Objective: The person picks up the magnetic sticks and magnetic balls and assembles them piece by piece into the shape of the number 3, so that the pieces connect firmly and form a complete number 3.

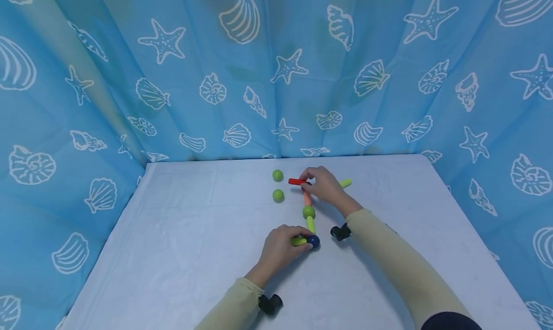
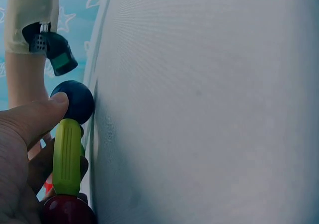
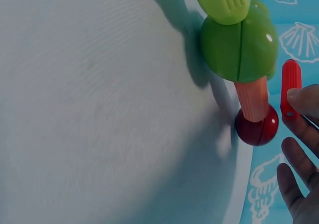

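Note:
My left hand point(image 1: 281, 246) holds a blue ball point(image 1: 313, 241), its thumb pressed on it. A yellow-green stick point(image 2: 67, 157) runs from that ball to a dark red ball point(image 2: 69, 211), hidden from the head view. Another yellow-green stick point(image 1: 310, 224) links the blue ball to a green ball point(image 1: 308, 212). From the green ball, an orange stick point(image 3: 252, 100) leads to a second dark red ball point(image 3: 256, 126). Beside this ball, my right hand point(image 1: 321, 185) pinches a red stick point(image 3: 291, 87) between thumb and forefinger; the stick stands apart from the ball in the right wrist view.
Two loose green balls, a far one point(image 1: 278, 175) and a nearer one point(image 1: 278, 195), lie left of the chain. A yellow-green stick point(image 1: 345, 182) shows past the right hand. A blue shell-print curtain point(image 1: 259, 80) hangs around the white table point(image 1: 194, 215).

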Action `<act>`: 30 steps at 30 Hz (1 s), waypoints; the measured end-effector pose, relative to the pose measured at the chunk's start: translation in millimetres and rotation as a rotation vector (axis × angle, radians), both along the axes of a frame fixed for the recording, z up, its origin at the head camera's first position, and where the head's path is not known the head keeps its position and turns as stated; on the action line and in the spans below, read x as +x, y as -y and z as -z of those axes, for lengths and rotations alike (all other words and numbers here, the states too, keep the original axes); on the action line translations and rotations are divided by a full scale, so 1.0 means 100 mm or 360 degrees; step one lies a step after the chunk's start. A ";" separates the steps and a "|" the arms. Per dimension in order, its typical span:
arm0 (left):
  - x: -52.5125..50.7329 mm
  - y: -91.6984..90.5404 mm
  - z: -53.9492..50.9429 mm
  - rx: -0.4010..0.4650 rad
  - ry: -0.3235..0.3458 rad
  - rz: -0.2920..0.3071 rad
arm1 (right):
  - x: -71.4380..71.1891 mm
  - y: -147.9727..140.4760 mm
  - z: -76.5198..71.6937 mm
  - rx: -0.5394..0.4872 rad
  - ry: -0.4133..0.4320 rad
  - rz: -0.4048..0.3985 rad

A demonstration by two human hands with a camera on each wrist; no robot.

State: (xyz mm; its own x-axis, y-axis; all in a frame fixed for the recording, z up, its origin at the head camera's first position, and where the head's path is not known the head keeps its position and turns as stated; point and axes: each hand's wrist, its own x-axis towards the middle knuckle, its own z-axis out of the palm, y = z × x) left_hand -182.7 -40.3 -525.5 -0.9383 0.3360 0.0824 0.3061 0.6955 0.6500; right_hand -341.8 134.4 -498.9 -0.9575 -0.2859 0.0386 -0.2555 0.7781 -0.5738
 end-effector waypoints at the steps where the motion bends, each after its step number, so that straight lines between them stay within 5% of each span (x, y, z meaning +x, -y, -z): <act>1: 0.00 0.00 0.00 0.0000 0.0001 0.0000 | -0.01 0.01 0.01 -0.0005 0.0007 -0.0008; 14: -0.01 -0.01 0.01 0.0019 0.0010 0.0009 | -0.08 0.09 0.11 -0.0019 0.0159 0.0015; 30: -0.01 0.01 0.01 0.0033 0.0004 0.0003 | -0.09 0.12 0.13 -0.0008 0.0157 -0.0037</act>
State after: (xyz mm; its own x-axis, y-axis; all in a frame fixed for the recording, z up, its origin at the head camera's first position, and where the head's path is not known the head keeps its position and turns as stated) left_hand -183.8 -40.8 -526.1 -0.9379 0.3358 0.0870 0.3057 0.6815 0.6649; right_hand -350.5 122.7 -511.9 -0.9498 -0.3082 -0.0542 -0.2155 0.7697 -0.6009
